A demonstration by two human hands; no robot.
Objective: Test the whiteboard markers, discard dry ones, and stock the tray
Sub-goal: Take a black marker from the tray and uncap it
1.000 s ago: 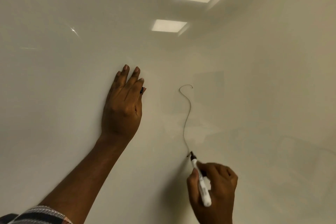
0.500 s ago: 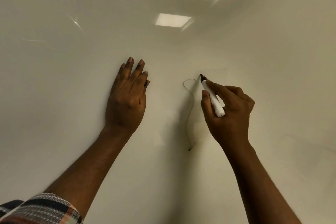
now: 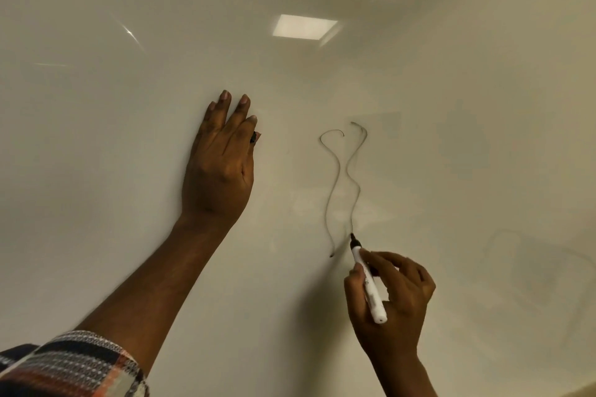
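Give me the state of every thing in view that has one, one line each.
left hand: fingers straight, flat against the glossy white whiteboard.
right hand: fingers curled round the white-barrelled marker.
white-barrelled marker: uncapped, dark tip at the whiteboard.
small black object: pokes out beside the left hand's fingers; identity unclear.
glossy white whiteboard: marked with two thin, faint wavy lines.

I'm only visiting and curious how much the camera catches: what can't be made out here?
Head view, the only one:
A small dark thing peeks from under the left hand; the fingers hide most of it, so it can't be named.
Print on the marker is too small to read, and the right hand covers part of the barrel.
The tray and any other markers lie outside the frame.
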